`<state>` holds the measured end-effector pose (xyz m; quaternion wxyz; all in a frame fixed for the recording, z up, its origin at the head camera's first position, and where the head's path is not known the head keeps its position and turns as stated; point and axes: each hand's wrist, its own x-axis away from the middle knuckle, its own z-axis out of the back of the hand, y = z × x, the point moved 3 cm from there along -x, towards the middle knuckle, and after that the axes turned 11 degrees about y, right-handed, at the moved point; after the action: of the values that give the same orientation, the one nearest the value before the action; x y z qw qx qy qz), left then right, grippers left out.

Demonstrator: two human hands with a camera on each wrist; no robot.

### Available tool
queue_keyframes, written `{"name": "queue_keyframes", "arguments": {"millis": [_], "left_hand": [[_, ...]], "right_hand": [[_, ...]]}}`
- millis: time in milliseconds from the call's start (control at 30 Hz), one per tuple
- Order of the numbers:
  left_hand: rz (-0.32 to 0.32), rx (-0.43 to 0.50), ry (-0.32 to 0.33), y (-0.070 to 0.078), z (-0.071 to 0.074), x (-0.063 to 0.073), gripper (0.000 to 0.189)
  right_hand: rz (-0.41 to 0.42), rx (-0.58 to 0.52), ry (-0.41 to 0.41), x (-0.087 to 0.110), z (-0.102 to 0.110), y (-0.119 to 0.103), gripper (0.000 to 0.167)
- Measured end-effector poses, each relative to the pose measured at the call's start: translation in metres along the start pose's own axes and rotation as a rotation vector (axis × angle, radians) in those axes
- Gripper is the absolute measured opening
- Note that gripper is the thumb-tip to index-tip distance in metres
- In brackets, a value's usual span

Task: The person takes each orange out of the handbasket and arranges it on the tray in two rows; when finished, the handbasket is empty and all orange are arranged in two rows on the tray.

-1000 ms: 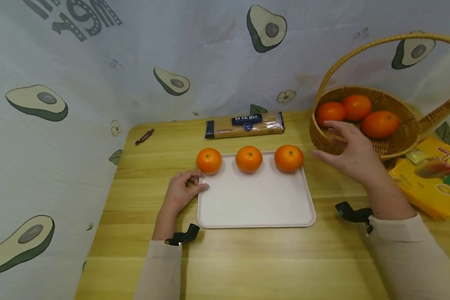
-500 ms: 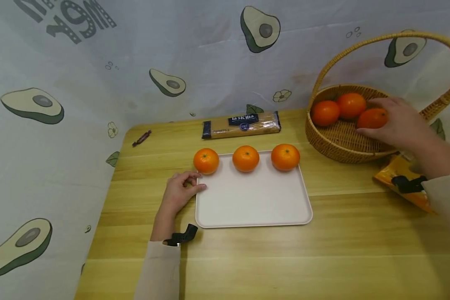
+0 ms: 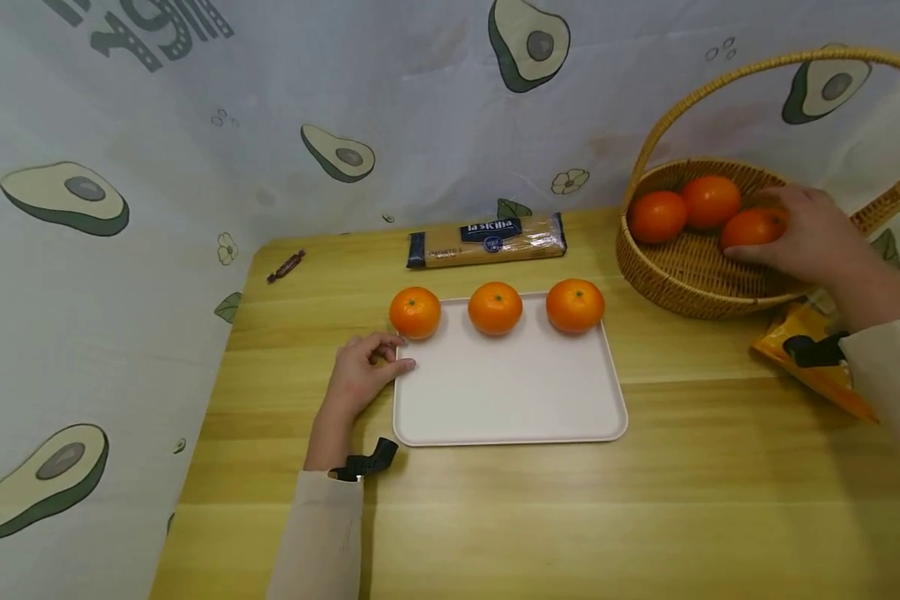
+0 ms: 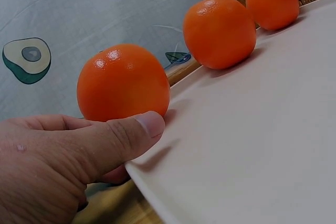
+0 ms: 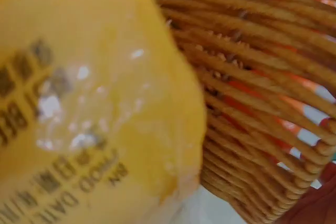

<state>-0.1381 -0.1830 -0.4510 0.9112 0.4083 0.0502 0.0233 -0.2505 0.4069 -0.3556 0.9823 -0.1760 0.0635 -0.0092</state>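
In the head view my right hand (image 3: 821, 233) reaches into the wicker basket (image 3: 663, 282), thumb and fingers around an orange (image 3: 752, 227). Two more oranges lie beside it in the basket, one at the left (image 3: 657, 217) and one behind (image 3: 711, 202). My left hand (image 3: 361, 372) pinches the left edge of a white tray (image 3: 510, 392); its thumb (image 4: 149, 125) lies over the rim in the left wrist view. A row of three oranges runs along the tray's far edge: left (image 3: 416, 313), middle (image 3: 495, 308) and right (image 3: 575, 306). The right wrist view hides most of the right hand.
Behind the tray lies a spaghetti pack (image 3: 487, 241). A small wrapped candy (image 3: 286, 267) is at the table's far left. Against the basket's right front rests a yellow bag (image 3: 813, 358), partly under the right forearm. The basket's tall handle (image 3: 727, 77) arches overhead.
My right hand has moved right and into the basket, from above its front rim to the rightmost orange, which it now grips. The left hand keeps its hold on the tray.
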Motion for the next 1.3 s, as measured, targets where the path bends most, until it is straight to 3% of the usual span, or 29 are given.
{"name": "queue_keyframes", "arguments": {"millis": [333,833,1300], "left_hand": [[-0.003,0.012,0.011,0.001,0.0,0.0,0.032],[0.008,-0.018,0.007,0.003,0.0,0.0,0.032],[-0.018,-0.012,0.017,0.002,0.0,0.0,0.033]], "right_hand": [[0.013,-0.018,-0.026,-0.003,-0.005,0.008,0.1],[-0.065,0.038,-0.031,-0.006,-0.007,0.011,0.102],[-0.051,0.076,-0.057,-0.005,-0.01,0.016,0.088]]}}
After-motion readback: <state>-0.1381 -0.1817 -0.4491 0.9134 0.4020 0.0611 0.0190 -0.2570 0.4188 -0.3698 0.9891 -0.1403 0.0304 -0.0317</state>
